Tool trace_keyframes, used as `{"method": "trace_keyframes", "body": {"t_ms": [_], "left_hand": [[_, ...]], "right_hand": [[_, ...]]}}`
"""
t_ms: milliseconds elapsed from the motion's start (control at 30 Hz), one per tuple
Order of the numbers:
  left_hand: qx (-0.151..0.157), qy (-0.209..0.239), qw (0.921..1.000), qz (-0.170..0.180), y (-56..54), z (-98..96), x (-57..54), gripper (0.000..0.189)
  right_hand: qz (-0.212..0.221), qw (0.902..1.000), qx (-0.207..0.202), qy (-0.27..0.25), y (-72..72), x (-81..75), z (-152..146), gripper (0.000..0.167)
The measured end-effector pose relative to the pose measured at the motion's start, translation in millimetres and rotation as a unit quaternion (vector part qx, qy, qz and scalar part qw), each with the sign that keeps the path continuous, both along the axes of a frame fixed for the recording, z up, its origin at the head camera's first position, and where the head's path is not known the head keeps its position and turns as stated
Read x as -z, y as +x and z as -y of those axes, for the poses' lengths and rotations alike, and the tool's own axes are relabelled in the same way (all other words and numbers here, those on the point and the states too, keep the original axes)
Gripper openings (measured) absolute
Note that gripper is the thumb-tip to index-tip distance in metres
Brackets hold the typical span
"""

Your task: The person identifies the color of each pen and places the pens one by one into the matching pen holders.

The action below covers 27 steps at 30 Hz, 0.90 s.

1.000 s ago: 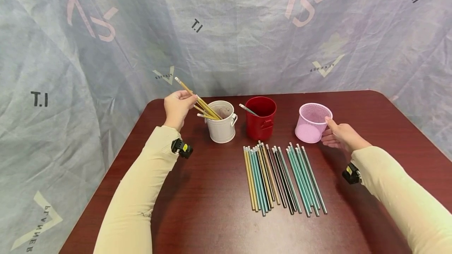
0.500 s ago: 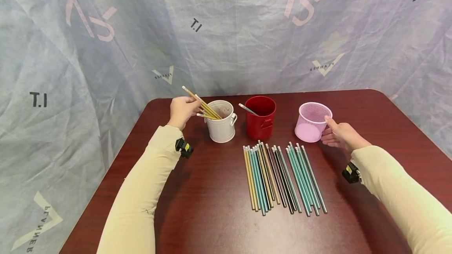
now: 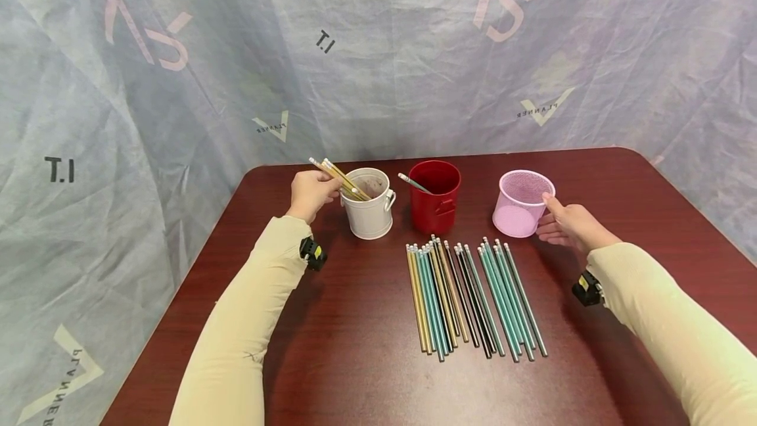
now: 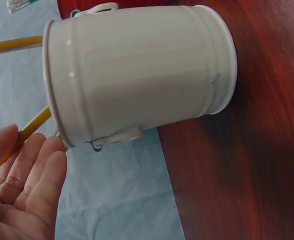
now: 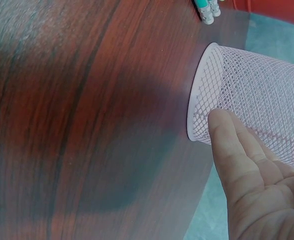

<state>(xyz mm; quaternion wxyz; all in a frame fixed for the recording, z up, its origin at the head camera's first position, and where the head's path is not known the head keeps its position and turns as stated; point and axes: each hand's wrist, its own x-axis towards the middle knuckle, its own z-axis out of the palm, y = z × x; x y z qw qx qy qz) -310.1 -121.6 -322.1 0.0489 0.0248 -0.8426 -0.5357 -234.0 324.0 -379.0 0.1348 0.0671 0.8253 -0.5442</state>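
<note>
My left hand [image 3: 313,194] is at the left rim of a white metal bucket [image 3: 370,219]. Thumb and fingers pinch a yellow pencil [image 4: 37,120], which slants into the bucket. Another yellow pencil [image 4: 14,46] leans out over the rim, its lower part hidden inside. At the right, my right hand [image 3: 570,225] holds the side of a pink mesh pencil cup [image 3: 513,217], thumb at the rim. In the right wrist view the fingers [image 5: 232,150] lie along the mesh; the thumb is out of sight there. The cup stands upright on the table.
Between white bucket and pink cup stands a red bucket [image 3: 434,212] with a teal pencil [image 3: 414,183] leaning out. Rows of gold, teal and black pencils [image 3: 508,301] lie on the dark wooden table [image 3: 343,347]. A grey printed cloth [image 3: 378,64] hangs behind the table.
My left hand has moved right and slightly down to the white bucket, lowering the yellow pencil further in. The pencils leaning there have shifted. My right hand stays at the pink cup.
</note>
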Motion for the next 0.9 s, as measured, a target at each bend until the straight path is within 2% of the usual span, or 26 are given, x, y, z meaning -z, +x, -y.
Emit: {"method": "trace_keyframes", "body": {"t_ms": [67, 133, 233, 333, 533, 733, 800, 900], "left_hand": [[0.009, -0.025, 0.9996, -0.003, 0.0, -1.4, 1.5, 0.024], [0.012, -0.069, 0.9974, -0.012, 0.7, -3.2, 1.9, 0.023], [0.017, -0.149, 0.9881, -0.032, 2.5, -6.2, 1.6, 0.023], [0.019, -0.196, 0.9797, -0.038, 4.9, -10.1, 2.0, 0.022], [0.022, -0.196, 0.9799, -0.031, 11.8, -16.0, 5.6, 0.024], [0.011, -0.198, 0.9774, -0.075, 15.8, -15.0, 6.5, 0.026], [0.007, -0.183, 0.9798, -0.082, 17.2, -13.0, 6.2, 0.027], [0.002, -0.152, 0.9857, -0.074, 20.5, -9.2, 5.9, 0.027]], "right_hand": [[0.001, 1.0, -0.001, 0.0, 0.2, -0.8, 0.2, 0.082], [0.002, 1.0, -0.001, -0.003, 0.1, -1.5, 0.4, 0.082], [0.0, 1.0, 0.0, -0.004, -0.2, -2.1, 0.5, 0.082], [0.0, 1.0, 0.001, -0.007, -0.4, -2.2, 0.3, 0.082], [0.007, 0.9999, -0.003, -0.015, 0.0, -0.2, 1.4, 0.083], [0.004, 0.9999, 0.001, -0.011, 0.5, 0.1, 1.1, 0.082], [0.003, 0.9999, 0.002, -0.012, 0.6, -0.5, 0.4, 0.082], [0.001, 0.9999, 0.003, -0.01, 0.4, -1.1, -0.1, 0.082]]}}
